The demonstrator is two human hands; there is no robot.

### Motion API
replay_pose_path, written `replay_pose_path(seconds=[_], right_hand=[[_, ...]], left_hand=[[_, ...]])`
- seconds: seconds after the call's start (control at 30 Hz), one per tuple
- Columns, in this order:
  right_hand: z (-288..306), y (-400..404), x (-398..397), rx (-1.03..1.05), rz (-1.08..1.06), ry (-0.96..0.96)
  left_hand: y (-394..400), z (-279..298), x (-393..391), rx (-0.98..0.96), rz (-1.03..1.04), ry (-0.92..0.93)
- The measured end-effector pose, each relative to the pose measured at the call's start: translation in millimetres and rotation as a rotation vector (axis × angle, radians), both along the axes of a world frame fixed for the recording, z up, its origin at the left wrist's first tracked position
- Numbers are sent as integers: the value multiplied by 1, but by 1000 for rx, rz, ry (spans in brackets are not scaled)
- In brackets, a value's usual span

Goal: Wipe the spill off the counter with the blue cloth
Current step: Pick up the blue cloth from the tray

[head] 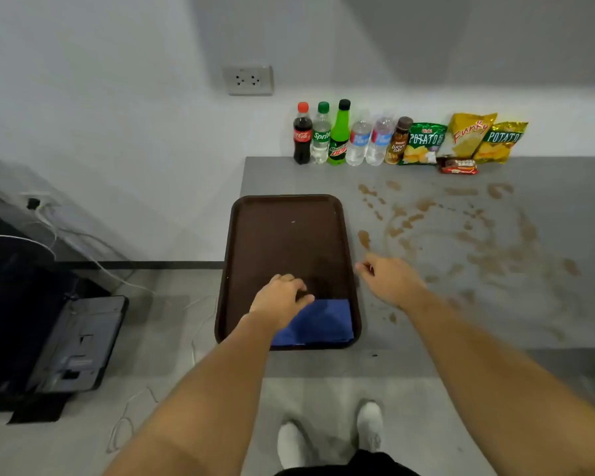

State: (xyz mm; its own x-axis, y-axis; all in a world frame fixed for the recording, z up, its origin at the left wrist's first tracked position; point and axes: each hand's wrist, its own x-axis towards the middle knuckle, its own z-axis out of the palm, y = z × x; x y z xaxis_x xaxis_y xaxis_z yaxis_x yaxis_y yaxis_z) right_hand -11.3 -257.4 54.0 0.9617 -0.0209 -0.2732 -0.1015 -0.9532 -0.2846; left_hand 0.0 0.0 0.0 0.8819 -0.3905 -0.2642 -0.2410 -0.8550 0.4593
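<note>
A folded blue cloth (318, 324) lies in the near right corner of a dark brown tray (285, 235) on the grey counter (392, 359). My left hand (280, 297) hovers over the tray at the cloth's far left corner, fingers curled, thumb touching or just above the cloth edge. My right hand (389, 278) is to the right of the tray above the counter, fingers loosely bent and holding nothing. A brown spill (461, 235) is spread in many blotches and streaks over the counter to the right of the tray.
Several drink bottles (344, 137) and snack bags (461, 140) line the wall at the back of the counter. A wall socket (248, 80) is above. A black printer (73, 345) and cables sit on the floor at left. The counter's left edge runs beside the tray.
</note>
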Motion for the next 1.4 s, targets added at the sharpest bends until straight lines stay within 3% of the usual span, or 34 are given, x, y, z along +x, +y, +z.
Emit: replay_pose_path(seconds=[0.17, 0.37, 0.7, 1.0, 1.17, 1.33, 1.4], right_hand=[[-3, -7, 0, 14, -37, 23], [-4, -15, 1, 22, -54, 59], [-5, -17, 5, 23, -56, 41], [-14, -6, 6, 172, -139, 99], [-11, 11, 10, 451, -409, 249], [-4, 27, 17, 1033, -750, 380], [-3, 27, 20, 1066, -794, 342]], left_hand=[[0, -12, -8, 161, -143, 15], [-6, -13, -4, 165, -146, 80], [0, -1, 6, -17, -179, 275], [-21, 23, 23, -298, -2, 216], [-46, 46, 30, -439, 95, 189], [-69, 56, 26, -580, 175, 207], [-76, 55, 22, -639, 198, 251]])
